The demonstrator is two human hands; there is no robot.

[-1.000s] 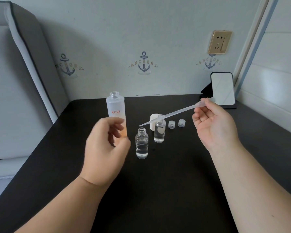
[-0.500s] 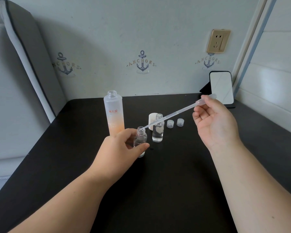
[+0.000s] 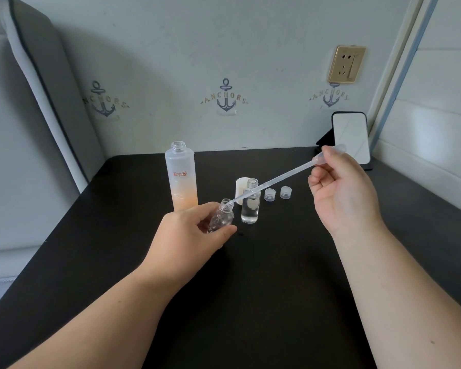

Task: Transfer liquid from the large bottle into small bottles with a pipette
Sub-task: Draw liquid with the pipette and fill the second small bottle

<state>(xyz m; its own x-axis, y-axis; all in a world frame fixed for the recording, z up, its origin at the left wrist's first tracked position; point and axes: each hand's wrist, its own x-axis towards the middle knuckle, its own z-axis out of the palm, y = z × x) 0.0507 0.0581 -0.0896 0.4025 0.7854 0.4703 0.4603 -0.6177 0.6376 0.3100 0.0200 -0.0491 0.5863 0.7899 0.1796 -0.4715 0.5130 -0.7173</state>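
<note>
A: We see the pipette [image 3: 277, 179] slanting down from upper right to lower left, its tip at the mouth of the near vial [image 3: 222, 216].

B: Agreed. Our right hand [image 3: 341, 190] pinches the bulb end between thumb and fingers, the other fingers curled loosely. Our left hand [image 3: 189, 235] wraps thumb and fingers round the near vial, which tilts with its neck toward one o'clock. We cannot tell whether its base touches the table [image 3: 277, 302].

A: Just beside that vial, at two o'clock from it, the second vial [image 3: 250, 206] stands upright and uncapped, with clear liquid inside.

B: And at eleven o'clock from the held vial stands the large bottle [image 3: 181, 177], open at the top, frosted, orange toward the bottom, with red characters on its side.

A: Behind the second vial we make out a white cap [image 3: 240, 186], partly hidden. Two small clear caps [image 3: 270, 194] sit side by side at three o'clock from it.

B: Farther out, at the table's one-o'clock corner, a mirror [image 3: 351, 137] leans on its stand. On the wall above it is a gold socket [image 3: 346, 64], and anchor decals [image 3: 225, 98] run along the wall.
</note>
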